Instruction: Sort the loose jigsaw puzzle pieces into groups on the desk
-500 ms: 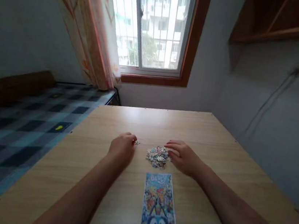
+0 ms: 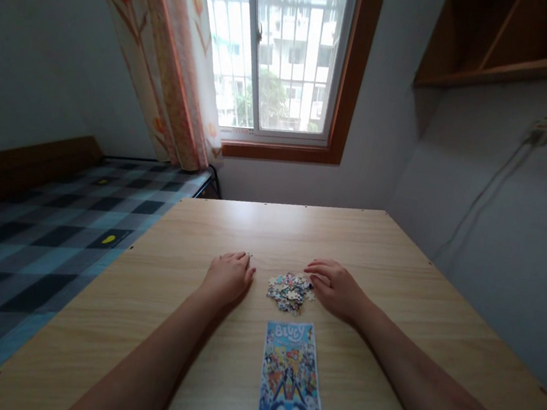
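A small heap of jigsaw puzzle pieces [image 2: 289, 292] lies on the wooden table [image 2: 350, 238] between my hands. My left hand [image 2: 228, 276] rests palm down to the left of the heap, its fingers stretched forward. A tiny bit of a puzzle piece [image 2: 249, 254] shows by those fingertips; whatever lies beneath the palm is hidden. At the heap's right edge is my right hand [image 2: 336, 288], fingers apart and tips next to the pieces, with nothing visible in them. Closer to me lies a colourful picture sheet [image 2: 291, 382] with "Bluey" lettering and a blue cartoon dog.
A bed with a checked cover [image 2: 84, 220] stands along the table's left side. Beyond the table are a window [image 2: 292, 66] and a patterned curtain [image 2: 172, 57]. On the right wall hang a wooden shelf [image 2: 503, 67] and a socket with a cable [image 2: 540, 131].
My left hand has flattened from a curled grasp and now covers most of the loose pieces beside it. My right hand stays by the heap. The view has tilted up slightly.
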`<state>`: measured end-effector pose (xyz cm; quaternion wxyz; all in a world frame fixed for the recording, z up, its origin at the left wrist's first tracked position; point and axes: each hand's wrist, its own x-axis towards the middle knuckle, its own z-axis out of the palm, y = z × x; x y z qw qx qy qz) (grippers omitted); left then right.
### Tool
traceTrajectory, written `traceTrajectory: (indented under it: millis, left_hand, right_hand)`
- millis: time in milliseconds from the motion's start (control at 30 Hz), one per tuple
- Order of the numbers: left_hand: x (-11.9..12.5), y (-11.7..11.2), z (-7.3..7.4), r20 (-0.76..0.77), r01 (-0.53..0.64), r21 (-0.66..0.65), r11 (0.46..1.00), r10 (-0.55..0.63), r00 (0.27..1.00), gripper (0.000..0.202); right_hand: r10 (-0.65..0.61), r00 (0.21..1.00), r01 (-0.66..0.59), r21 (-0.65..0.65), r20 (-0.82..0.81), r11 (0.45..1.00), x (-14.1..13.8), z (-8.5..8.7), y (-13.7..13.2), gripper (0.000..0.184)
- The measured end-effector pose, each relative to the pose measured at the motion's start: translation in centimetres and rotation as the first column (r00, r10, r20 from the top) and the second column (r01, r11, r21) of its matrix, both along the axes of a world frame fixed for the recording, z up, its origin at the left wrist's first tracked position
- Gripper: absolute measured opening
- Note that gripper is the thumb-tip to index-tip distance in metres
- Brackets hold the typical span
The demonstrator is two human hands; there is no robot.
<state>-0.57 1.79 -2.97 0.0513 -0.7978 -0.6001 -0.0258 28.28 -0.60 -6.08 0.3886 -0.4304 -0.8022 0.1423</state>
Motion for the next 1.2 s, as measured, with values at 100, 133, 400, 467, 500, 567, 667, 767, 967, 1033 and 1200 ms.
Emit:
traceTrajectory:
  millis: [100,133,400,467,500,567,667,767,967,1033,1200]
  left_hand:
    - [-0.6,1.1,-1.1,0.000,-0.059,-0.005,0.998,0.059,0.998,0.055]
    - [-0.7,1.4,-1.5,-0.002,-0.093,-0.009,0.996,0.093,0.996,0.058]
    - [-1.1,3.3,-2.4,0.007,-0.253,-0.047,0.966,0.254,0.967,0.066]
    - [-1.3,4.2,-2.2,0.007,-0.272,-0.055,0.961,0.273,0.962,0.067]
    - [-1.5,4.7,-2.1,0.005,-0.282,-0.059,0.958,0.283,0.959,0.067]
    - [-2.1,6.0,-1.9,0.007,-0.294,-0.065,0.954,0.295,0.956,0.068]
    - [-2.9,8.0,-1.6,0.010,-0.302,-0.079,0.950,0.304,0.953,0.070]
    - [-3.6,9.8,-1.5,0.009,-0.309,-0.089,0.947,0.311,0.950,0.070]
    - [-4.2,11.8,-1.7,0.000,-0.302,-0.094,0.949,0.303,0.953,0.073]
    - [-4.2,11.8,-1.8,0.000,-0.296,-0.083,0.952,0.297,0.955,0.072]
    - [-4.1,11.6,-1.9,0.013,-0.297,-0.052,0.953,0.298,0.954,0.073]
  right_hand:
    - [-0.043,0.999,0.043,-0.029,-0.022,0.999,0.0,-0.3,0.4,0.024]
    - [-0.057,0.998,0.056,-0.039,-0.032,0.998,0.1,-0.4,0.5,0.025]
    - [-0.174,0.977,0.163,-0.094,-0.122,0.982,0.5,-0.9,1.4,0.025]
    - [-0.184,0.974,0.171,-0.099,-0.136,0.980,0.5,-1.0,1.5,0.025]
    - [-0.184,0.973,0.170,-0.101,-0.139,0.980,0.5,-1.0,1.5,0.025]
    - [-0.183,0.973,0.169,-0.104,-0.143,0.980,0.5,-1.1,1.6,0.025]
    - [-0.187,0.970,0.173,-0.103,-0.154,0.980,0.5,-1.1,1.6,0.025]
    - [-0.188,0.970,0.171,-0.113,-0.157,0.979,0.6,-1.0,1.6,0.025]
    - [-0.207,0.967,0.188,-0.132,-0.149,0.973,0.6,-0.9,1.8,0.023]
    - [-0.208,0.968,0.190,-0.137,-0.139,0.972,0.6,-0.9,1.9,0.023]
    - [-0.193,0.976,0.180,-0.125,-0.098,0.976,0.6,-1.0,2.2,0.024]
